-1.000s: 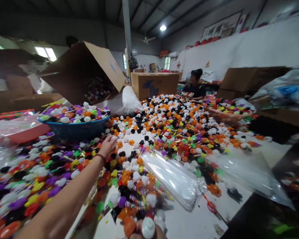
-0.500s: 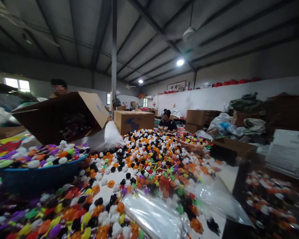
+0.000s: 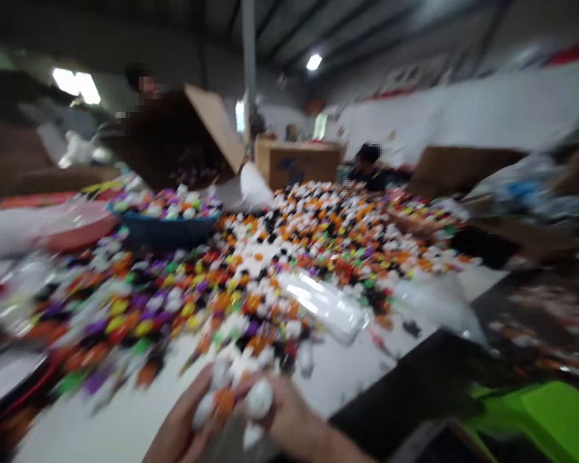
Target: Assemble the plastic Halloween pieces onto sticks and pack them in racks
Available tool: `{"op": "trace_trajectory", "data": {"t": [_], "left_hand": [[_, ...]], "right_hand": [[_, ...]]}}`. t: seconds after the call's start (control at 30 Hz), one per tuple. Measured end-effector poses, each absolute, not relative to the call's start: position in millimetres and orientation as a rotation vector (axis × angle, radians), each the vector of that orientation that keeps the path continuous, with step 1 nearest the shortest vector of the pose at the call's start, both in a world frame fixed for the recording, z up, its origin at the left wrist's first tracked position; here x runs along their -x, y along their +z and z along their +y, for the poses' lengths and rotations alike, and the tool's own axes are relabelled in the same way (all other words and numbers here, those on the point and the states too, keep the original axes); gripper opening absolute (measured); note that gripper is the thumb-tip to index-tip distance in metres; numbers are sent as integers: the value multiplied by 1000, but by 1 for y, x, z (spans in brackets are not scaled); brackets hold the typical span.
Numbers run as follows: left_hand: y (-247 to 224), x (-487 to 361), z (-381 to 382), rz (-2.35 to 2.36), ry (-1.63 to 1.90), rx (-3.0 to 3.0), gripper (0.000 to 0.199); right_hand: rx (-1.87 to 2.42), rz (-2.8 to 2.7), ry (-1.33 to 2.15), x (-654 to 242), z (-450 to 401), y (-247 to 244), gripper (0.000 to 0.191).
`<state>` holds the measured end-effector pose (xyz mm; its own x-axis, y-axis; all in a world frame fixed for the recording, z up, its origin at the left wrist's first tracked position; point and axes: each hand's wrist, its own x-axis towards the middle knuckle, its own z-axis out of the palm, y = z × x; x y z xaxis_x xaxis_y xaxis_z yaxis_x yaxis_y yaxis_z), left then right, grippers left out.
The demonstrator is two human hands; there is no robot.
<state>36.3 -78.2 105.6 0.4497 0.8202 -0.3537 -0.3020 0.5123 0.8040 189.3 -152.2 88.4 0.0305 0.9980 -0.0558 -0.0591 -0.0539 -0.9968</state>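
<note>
At the near edge of the table my left hand [image 3: 186,418] curls around a few small plastic trinkets, white and orange. The orange trinket [image 3: 224,404] sits between the two hands and looks like a pumpkin, though it is blurred. My right hand [image 3: 296,415] is closed on a round white trinket [image 3: 259,399] with dark marks, like a small skull or ghost. Another white piece [image 3: 253,435] hangs just under it. Beyond the fingers spreads a big loose pile of such trinkets [image 3: 328,222] in white, orange, black, yellow, purple and green.
A stack of clear plastic bags [image 3: 325,305] lies on the white tabletop [image 3: 335,376]. Behind left stand a blue basin [image 3: 168,228] of trinkets and a tipped carton [image 3: 217,125]. Bright green plastic [image 3: 545,418] is at lower right. Two people [image 3: 369,168] are farther back.
The view has tilted down and swung left, with blur. Both my hands, out of sight before, now show at the bottom holding trinkets. The green plastic has come into view.
</note>
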Motion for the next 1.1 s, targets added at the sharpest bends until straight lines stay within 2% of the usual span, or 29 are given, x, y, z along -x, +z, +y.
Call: {"op": "trace_trajectory", "data": {"t": [0.1, 0.23, 0.9, 1.1], "left_hand": [[74, -30, -86, 872, 749, -623, 47], [53, -28, -91, 675, 731, -657, 43], [65, -37, -103, 794, 685, -991, 43], [64, -32, -102, 778, 529, -1033, 41]], "right_hand": [[1278, -1005, 1151, -192, -161, 73, 29], [1381, -1050, 1082, -207, -163, 75, 24], [1346, -1526, 795, -232, -178, 83, 17], [1388, -1402, 1005, -232, -177, 88, 20]]}}
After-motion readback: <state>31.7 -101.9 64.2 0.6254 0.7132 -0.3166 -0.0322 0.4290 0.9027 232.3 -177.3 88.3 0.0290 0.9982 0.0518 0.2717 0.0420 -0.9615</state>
